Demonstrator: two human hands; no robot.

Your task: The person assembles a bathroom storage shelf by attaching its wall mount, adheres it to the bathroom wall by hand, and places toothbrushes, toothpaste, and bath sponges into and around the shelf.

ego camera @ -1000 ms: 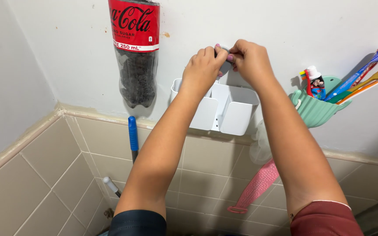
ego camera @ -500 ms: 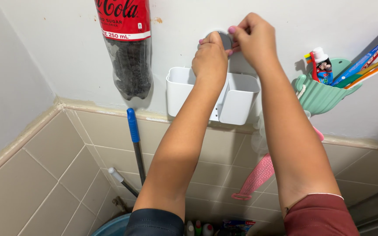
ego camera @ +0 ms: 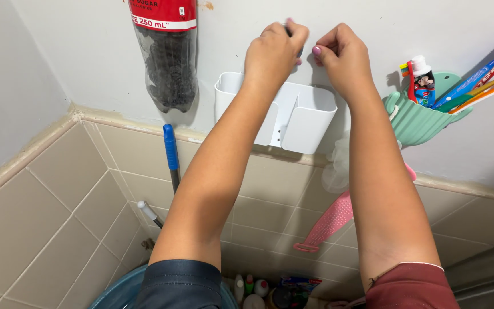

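Both hands up on the wall just above the white wall caddy [ego camera: 293,117]. Left hand [ego camera: 274,50]: fingers curled tight onto a small dark thing at the wall, mostly hidden, can't tell what it is. Right hand [ego camera: 341,54]: fingertips pinched together just beside it, can't tell if anything's held. Caddy sits against the wall, looks empty, tilted slightly out at the bottom edge. Judging by that: the caddy is up, top fixing not finished. Upside-down plastic bottle [ego camera: 164,51] to the left, green toothbrush holder [ego camera: 421,117] to the right.
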